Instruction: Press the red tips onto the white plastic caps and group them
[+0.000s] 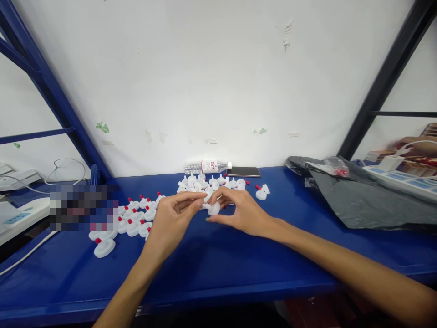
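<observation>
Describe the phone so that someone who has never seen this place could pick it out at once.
Follow the white wall down to the back of the blue table. A clear plastic bottle lies there on its side, and the phone is just right of its white cap. It is the flat, dark slab, unlike the rounded bottle and the small white parts in front.

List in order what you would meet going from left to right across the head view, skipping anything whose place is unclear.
White power strip → white lids with red tips → left hand → white piece at the fingertips → right hand → dark plastic bag.
</observation>
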The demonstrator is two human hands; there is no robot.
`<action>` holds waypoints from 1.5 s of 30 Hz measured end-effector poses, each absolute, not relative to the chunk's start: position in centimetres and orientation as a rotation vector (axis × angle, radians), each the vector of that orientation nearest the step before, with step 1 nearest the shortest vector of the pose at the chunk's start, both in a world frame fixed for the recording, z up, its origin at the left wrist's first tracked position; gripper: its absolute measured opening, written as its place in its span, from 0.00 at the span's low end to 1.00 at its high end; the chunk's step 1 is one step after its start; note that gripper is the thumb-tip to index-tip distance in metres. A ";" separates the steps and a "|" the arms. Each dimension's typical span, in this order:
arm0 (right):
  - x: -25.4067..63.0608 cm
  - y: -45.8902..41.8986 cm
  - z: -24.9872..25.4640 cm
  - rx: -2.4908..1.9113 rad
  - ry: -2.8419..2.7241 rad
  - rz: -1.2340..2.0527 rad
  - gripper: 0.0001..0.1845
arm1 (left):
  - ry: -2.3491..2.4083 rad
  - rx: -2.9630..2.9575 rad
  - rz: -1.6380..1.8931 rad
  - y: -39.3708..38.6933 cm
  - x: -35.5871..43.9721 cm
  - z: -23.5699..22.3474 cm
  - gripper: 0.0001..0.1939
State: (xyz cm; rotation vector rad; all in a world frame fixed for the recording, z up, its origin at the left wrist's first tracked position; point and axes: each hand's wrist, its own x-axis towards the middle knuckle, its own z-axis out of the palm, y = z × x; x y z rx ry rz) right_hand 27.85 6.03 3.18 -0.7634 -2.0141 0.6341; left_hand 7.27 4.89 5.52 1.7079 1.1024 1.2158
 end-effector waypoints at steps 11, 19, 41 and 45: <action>27.6 5.7 3.2 -0.730 -2.001 0.642 0.12 | 1.034 1.614 1.180 4.9 7.1 5.6 0.19; 27.5 5.9 2.7 -0.753 -1.928 0.714 0.16 | 1.096 1.646 1.154 4.7 7.5 6.0 0.18; 30.1 7.1 5.3 -1.027 -2.022 0.352 0.11 | 1.506 2.176 0.937 5.1 6.6 5.6 0.11; 33.2 8.9 6.5 -1.296 -2.035 -0.079 0.12 | 1.686 2.333 0.585 5.5 5.2 5.9 0.12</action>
